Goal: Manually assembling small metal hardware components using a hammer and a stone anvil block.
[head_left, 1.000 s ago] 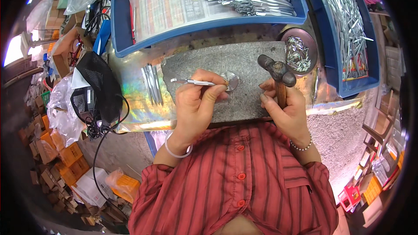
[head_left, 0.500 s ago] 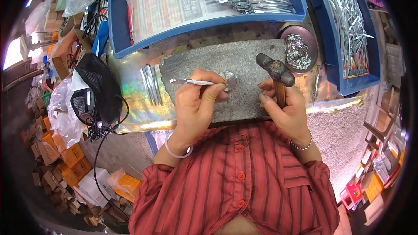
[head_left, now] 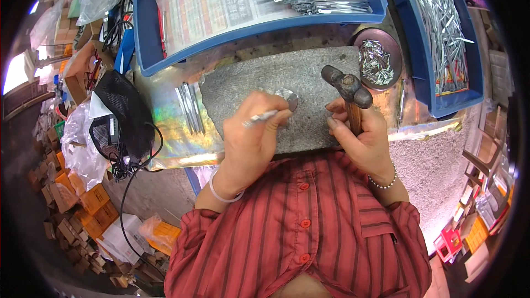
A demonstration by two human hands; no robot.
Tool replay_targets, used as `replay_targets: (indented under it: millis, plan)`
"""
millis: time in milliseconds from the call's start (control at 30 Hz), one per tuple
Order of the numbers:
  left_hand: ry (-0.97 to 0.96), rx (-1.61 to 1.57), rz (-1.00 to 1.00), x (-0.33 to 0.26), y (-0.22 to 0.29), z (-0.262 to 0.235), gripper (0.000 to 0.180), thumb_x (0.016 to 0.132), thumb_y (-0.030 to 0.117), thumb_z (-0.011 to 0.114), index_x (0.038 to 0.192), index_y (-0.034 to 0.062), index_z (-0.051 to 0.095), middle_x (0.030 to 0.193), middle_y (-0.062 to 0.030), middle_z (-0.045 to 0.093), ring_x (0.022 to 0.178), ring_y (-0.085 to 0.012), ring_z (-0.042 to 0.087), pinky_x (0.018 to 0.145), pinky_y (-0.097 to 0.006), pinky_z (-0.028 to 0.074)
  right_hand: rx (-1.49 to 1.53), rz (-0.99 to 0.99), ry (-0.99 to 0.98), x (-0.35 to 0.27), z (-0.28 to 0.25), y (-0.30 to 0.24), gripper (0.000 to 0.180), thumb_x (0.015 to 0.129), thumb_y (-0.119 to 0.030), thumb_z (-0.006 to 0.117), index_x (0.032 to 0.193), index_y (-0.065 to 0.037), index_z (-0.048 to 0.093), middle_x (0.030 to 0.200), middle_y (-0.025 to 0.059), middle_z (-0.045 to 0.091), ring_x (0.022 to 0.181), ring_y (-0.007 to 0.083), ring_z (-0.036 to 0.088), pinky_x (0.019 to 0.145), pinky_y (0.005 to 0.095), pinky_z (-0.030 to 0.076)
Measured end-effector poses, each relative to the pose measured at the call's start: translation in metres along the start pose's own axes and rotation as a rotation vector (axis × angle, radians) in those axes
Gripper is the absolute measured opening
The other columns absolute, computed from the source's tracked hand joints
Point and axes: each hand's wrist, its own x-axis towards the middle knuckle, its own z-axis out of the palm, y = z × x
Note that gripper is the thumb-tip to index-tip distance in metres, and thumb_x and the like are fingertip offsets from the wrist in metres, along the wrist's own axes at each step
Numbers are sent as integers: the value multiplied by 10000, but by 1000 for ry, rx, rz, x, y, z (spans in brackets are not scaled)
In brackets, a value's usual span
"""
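Note:
My left hand (head_left: 255, 132) pinches a slim silver metal piece (head_left: 259, 117) between thumb and fingers; motion smears it, and its tip is hidden by the fingertips. Just beyond those fingertips a round shiny metal spot (head_left: 289, 98) lies on the grey stone slab (head_left: 314, 99). Wrapped round a wooden handle, my right hand (head_left: 364, 138) holds a hammer (head_left: 348, 85) upright over the slab's right side, its dark metal head on top. Several slim silver pieces (head_left: 189, 107) lie side by side left of the slab. A round dish (head_left: 401, 58) of small metal pins stands at its far right corner.
Beyond the slab, a blue tray (head_left: 221, 40) holds printed paper and a pile of silver pieces. Another blue tray (head_left: 422, 72), full of slim metal pieces, stands at the right. A black mesh bag (head_left: 124, 105) with a cable is at the left, with boxes (head_left: 96, 201) below.
My left hand has turned and drawn slightly left of the shiny spot. The silver piece in it now slants down to the left. The hammer hand has barely moved.

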Motion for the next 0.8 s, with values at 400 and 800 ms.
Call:
replay_targets:
  millis: [400, 800]
  plan:
    - [-105, 293, 174, 1, 4, -4, 271, 663, -98, 582, 897, 38, 562, 836, -105, 586, 670, -267, 616, 530, -328, 488, 180, -103, -30, 7, 7, -27, 213, 772, -54, 648, 970, -5, 585, 739, 39, 611, 680, 90, 582, 610, 238, 450]
    - [-131, 106, 281, -7, -16, -8, 244, 678, 9, 567, 910, 80, 540, 778, -85, 536, 589, -290, 594, 462, -368, 480, -376, -749, -303, 33, 14, -89, 188, 715, -49, 688, 853, 7, 573, 700, 113, 576, 571, 245, 573, 508, 294, 438]
